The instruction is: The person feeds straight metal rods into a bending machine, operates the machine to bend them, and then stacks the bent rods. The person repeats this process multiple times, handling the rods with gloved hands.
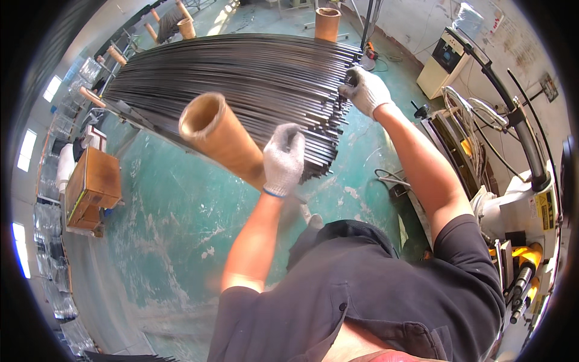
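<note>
1 fisheye head view, looking down and forward, shirt [380,289] closest, rods [241,66] farther off

Long black rods [229,78] spread at eleven o'clock. At one o'clock the gloved right hand [366,92] is at their ends; the gloved left hand [284,161], fingers curled, is near centre, beside a brown tube [234,145] at ten. A wooden box [96,180] stands at nine.

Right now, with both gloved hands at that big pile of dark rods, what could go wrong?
The rods end unevenly, so a protruding tip might poke or snag the right hand, which is right at those ends. The left hand is close to the tan tube and could perhaps knock against it. Loosely stacked rods might also slide if disturbed.
</note>
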### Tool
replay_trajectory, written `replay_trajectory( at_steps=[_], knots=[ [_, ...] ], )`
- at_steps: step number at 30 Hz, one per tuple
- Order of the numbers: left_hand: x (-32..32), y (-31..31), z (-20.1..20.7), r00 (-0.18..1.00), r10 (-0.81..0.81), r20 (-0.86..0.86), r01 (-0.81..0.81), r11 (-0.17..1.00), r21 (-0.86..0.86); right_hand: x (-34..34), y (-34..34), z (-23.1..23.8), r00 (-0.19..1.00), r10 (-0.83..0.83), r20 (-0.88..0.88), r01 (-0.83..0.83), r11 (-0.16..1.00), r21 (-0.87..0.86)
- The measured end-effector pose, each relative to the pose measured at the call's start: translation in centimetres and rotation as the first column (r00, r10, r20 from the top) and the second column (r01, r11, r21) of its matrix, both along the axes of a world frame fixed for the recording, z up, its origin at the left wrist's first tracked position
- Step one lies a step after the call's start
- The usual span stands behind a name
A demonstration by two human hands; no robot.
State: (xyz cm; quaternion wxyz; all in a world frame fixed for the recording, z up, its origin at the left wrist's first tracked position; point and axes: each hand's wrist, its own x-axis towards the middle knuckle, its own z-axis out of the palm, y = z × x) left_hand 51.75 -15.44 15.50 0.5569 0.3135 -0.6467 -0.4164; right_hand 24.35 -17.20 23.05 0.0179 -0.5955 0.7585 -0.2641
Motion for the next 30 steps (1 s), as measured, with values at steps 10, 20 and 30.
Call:
replay_trajectory(
  at_steps=[10,20,30],
  knots=[
    [-2.4,-3.9,-1.5,0.904,0.323,0.281,-0.137,0.84,-0.525,-9.4,-19.5,-0.2,0.961,-0.041,-0.274,0.12,0.953,0.279],
    [-3.3,-4.1,-1.3,0.875,0.382,0.299,-0.199,0.845,-0.495,-7.8,-21.8,-0.4,0.888,0.167,-0.428,-0.005,0.936,0.353],
    [-3.1,-4.0,-1.9,0.875,0.401,0.271,-0.225,0.832,-0.507,3.4,-11.5,3.3,0.864,0.496,0.088,-0.433,0.642,0.633]
  ],
)
